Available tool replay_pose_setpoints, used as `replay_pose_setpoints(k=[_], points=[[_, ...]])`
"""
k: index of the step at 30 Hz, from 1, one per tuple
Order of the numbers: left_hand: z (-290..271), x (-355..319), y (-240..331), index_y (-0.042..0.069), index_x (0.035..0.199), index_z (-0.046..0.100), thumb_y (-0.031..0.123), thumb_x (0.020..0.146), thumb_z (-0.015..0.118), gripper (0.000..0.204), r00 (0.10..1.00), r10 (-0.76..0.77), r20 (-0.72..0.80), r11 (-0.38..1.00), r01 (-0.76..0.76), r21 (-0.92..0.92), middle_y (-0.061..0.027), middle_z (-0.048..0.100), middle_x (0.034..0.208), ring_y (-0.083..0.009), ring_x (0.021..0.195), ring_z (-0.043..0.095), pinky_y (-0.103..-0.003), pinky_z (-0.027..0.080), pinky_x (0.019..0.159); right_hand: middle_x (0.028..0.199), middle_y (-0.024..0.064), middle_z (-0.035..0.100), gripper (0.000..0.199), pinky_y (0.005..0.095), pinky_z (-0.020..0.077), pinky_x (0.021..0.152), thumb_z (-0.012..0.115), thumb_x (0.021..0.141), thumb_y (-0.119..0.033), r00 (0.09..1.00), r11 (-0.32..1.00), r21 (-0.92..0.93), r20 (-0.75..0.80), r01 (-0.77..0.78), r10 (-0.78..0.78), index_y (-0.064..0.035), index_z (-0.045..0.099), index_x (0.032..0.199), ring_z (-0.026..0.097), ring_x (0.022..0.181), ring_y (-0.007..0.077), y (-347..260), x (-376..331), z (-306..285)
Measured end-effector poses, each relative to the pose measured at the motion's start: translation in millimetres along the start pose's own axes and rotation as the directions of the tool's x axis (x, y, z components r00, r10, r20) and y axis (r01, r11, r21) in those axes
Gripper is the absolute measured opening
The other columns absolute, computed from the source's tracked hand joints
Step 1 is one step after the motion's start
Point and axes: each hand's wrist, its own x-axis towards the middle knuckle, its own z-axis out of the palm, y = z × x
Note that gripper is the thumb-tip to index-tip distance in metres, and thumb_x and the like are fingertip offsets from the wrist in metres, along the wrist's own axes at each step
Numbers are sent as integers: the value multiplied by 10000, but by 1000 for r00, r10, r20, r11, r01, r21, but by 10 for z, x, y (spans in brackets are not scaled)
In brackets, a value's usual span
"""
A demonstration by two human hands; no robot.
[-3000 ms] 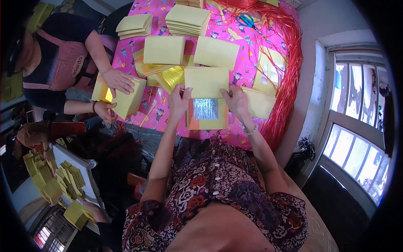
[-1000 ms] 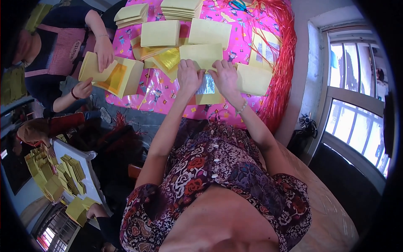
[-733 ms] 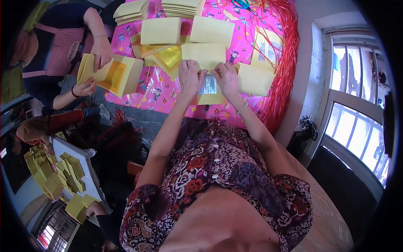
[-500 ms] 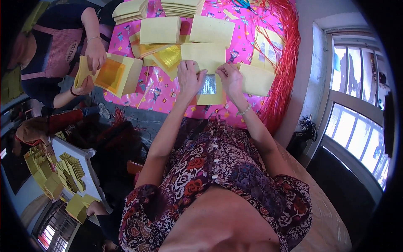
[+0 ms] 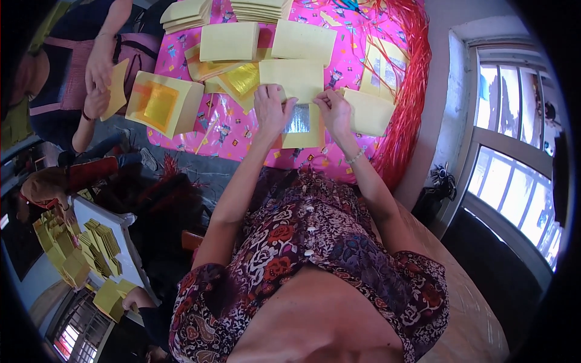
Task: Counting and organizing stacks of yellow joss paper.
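Left hand (image 5: 272, 112) sits over the lower left corner of a yellow sheet (image 5: 292, 75), fingers curled on the paper, thumb pointing inward along the lower edge; can't tell if that grip is clamped. Right hand (image 5: 334, 110) has thumb and forefinger together, pinched on the sheet's lower right corner. Sheet is at the near side of the worktop (image 5: 239, 142), which has a pink, cartoon-print cover. Just below it, between the wrists, a silver patch (image 5: 298, 119) shows on yellow paper. Beyond the sheet: two yellow pads side by side, left pad (image 5: 229, 41) and right pad (image 5: 304, 41); gold-patched paper (image 5: 243, 78) lies partly under the left one. Folded yellow stack (image 5: 186, 13) at far left, another folded pile (image 5: 260, 9) next to it. Right of right hand, one more yellow bundle (image 5: 368, 114), with silver-patched paper (image 5: 387, 69) above it. Red strands (image 5: 414, 91) run down the worktop's right side; teal scissors (image 5: 348, 5) at top, cut off by the frame. At left a co-worker's hands (image 5: 98, 78) hold a bent yellow piece (image 5: 116, 88), beside a thick block (image 5: 164, 104) with a gold square on top.
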Motion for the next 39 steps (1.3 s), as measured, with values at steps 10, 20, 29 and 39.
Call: replay_pose_setpoints(k=[10,20,29,39], points=[[-84,-95,-111,-3,1067,520,286,765,772,488,998,-42,52,999,43,-18,-169,497,1032,-341,984,470,-433,403,857,824,86,592,184,382,508,724,747,738,-148,963,977,-102,216,187,-161,-75,642,870,616,833,276,-210,159,234],[-192,-6,-399,95,1028,630,175,752,773,320,1000,-10,23,986,14,-168,-135,475,1031,-324,1003,461,-409,409,881,848,90,576,221,387,503,735,749,748,-167,936,955,-142,280,259,-212,-79,600,886,602,841,288,-116,252,280],[-301,13,-696,124,1127,678,47,842,660,295,961,47,274,901,78,-426,-64,423,1010,-213,972,490,-299,450,851,844,95,569,215,386,499,739,741,759,-151,932,953,-108,263,283,-247,-65,590,888,597,839,285,-50,222,250],[-382,-22,-716,144,1145,689,32,875,613,302,944,151,293,865,18,-501,-46,414,1007,-193,950,486,-284,443,836,834,107,559,211,392,489,748,729,758,-94,910,941,59,242,333,-337,-41,582,901,585,830,295,-51,119,61]])
